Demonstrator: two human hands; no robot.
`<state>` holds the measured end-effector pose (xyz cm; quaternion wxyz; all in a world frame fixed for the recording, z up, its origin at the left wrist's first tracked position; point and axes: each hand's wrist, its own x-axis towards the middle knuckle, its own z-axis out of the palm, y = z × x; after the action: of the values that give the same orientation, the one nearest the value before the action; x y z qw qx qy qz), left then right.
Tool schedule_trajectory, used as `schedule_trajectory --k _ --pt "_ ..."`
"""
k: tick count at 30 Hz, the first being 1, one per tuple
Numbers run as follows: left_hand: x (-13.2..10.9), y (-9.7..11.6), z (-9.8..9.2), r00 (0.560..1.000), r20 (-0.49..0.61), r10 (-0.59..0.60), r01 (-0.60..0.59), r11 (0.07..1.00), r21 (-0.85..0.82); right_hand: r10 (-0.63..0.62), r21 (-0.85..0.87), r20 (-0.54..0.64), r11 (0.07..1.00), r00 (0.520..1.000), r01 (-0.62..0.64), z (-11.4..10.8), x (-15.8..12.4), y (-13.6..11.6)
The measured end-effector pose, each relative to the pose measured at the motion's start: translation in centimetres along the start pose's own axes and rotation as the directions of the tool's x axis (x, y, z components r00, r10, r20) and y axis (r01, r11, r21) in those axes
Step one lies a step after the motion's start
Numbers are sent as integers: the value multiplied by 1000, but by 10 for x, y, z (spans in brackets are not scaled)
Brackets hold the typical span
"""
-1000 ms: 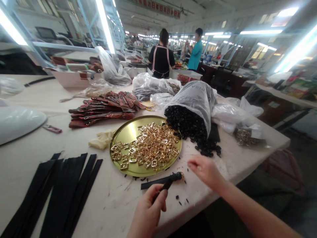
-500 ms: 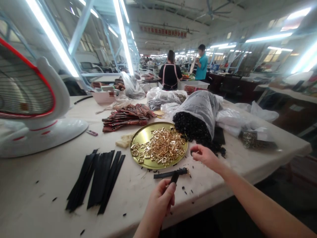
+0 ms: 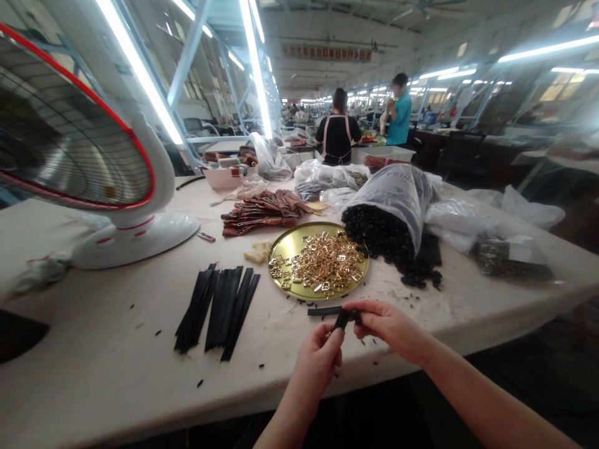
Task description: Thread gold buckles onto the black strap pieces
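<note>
At ten o'clock from the left hand, a white fan stands on the table. Between nine and ten, black straps lie side by side, long axis almost toward twelve. At twelve, the gold tray bears gold buckles; before it, one loose strap lies along nine to three. The left hand pinches the held strap, which points to one o'clock above the table; the right hand pinches a small dark piece beside its far end. At one o'clock, a plastic bag spills small black pieces. The tabletop is pale; a long, lamp-lit hall lies behind.
</note>
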<state>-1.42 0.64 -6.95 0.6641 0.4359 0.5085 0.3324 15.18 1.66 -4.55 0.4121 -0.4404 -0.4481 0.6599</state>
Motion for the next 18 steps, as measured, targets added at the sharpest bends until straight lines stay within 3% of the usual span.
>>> schedule_trajectory --k 5,10,18 --pt "1 -4 -2 999 14 48 -49 993 104 -34 30 -17 999 999 34 0 3 4" --pt "2 1 -9 994 -12 113 -107 966 235 -30 -124 9 992 1000 31 -5 6 7" --pt "21 -8 -5 1000 1 -31 31 998 46 -120 -60 -272 992 955 108 4 25 16"
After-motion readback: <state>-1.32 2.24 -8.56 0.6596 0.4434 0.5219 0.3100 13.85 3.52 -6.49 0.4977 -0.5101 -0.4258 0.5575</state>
